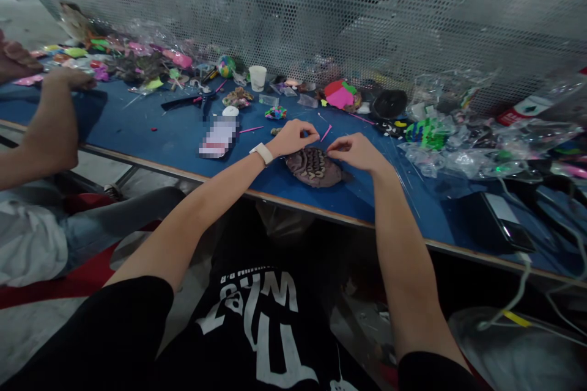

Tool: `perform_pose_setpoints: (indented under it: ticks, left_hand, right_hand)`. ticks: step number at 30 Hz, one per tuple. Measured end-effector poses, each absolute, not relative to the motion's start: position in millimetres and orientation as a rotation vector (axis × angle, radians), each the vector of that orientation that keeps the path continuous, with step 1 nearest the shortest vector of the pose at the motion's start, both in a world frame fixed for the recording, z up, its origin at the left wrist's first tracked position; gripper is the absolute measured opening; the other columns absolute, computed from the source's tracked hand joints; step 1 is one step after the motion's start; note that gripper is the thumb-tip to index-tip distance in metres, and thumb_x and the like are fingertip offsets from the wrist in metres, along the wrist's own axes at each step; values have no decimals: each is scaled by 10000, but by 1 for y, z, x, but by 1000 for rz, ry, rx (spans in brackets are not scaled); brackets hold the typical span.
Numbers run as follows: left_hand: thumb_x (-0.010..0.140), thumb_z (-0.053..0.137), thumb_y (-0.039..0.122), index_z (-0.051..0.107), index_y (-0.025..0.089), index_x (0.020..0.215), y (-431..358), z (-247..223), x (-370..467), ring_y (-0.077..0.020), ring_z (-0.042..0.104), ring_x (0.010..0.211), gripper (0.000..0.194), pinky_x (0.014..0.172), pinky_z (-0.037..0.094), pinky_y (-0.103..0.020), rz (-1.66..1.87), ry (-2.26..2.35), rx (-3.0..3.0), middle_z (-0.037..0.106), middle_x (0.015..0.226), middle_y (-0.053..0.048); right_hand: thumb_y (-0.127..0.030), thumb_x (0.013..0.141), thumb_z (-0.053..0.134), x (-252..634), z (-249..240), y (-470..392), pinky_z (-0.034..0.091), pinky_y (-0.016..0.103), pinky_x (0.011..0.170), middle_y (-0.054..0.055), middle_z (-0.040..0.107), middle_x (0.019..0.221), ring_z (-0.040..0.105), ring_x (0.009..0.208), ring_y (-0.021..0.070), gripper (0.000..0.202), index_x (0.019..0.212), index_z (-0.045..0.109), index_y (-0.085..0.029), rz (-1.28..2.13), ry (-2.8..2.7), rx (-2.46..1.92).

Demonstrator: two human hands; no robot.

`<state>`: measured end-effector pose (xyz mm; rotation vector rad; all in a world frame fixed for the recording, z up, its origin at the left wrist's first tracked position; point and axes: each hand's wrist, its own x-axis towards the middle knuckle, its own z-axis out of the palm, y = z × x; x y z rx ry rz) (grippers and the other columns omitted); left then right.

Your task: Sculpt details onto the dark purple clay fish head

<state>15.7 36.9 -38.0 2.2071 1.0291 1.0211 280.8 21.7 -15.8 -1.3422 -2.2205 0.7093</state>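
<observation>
A dark brown modelled clay piece [316,180], broad in the middle and tapering at the right end, lies on the blue table in front of me. Several pale squiggly strips run across its top. Over its far left edge, my left hand [296,136], with a white band on the wrist, has thumb and forefinger pinched together. My right hand [358,151] hovers at the far right side, its fingertips also closed in a pinch. Whatever sits between either set of fingertips is too small to make out. A pink plastic tool [326,132] rests just beyond, between the hands.
A phone [219,136] lies left on the blue table [183,125], with scissors [190,99] behind it. Toward the perforated metal screen [293,6] stand a white cup [257,77] and colourful clay. Plastic wrappers and a power bank [498,220] are right. Another person's hands [68,77] are far left.
</observation>
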Motion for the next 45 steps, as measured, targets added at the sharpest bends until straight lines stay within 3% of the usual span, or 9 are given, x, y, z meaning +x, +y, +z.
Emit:
perform_pose_setpoints:
  ticks: [22, 36, 41, 45]
  left_hand:
    - [1068, 706, 386, 866, 184, 993, 39, -40, 14, -214, 767, 855, 268, 886, 628, -374, 1007, 1020, 2225, 873, 1008, -114]
    - [1075, 720, 265, 837, 193, 958, 39, -37, 15, -228, 746, 931, 180, 951, 585, -388, 1061, 1119, 2263, 858, 1075, -101]
    - [1077, 674, 236, 806, 185, 931, 45, -37, 6, -292, 736, 1021, 203, 1009, 554, -446, 1021, 1304, 2372, 810, 1076, -140]
    - [964, 703, 139, 797, 174, 940, 53, -34, -19, -388, 706, 1210, 104, 1131, 514, -553, 930, 1579, 2445, 782, 1149, -186]
  right_hand:
    - [-397, 782, 901, 284, -15, 22, 629, 387, 841, 55, 894, 891, 823, 861, 282, 204, 905, 921, -236, 739, -2217, -1323]
    - [-386, 811, 893, 284, -9, 19, 599, 380, 814, 29, 880, 809, 810, 821, 276, 130, 836, 933, -264, 648, -2286, -1361]
    - [-380, 833, 879, 283, -8, 17, 598, 377, 794, 30, 884, 819, 813, 817, 274, 128, 844, 936, -266, 675, -2312, -1340]
    - [-380, 835, 866, 283, -6, 16, 596, 377, 805, 39, 894, 851, 812, 818, 266, 146, 870, 942, -261, 680, -2325, -1326]
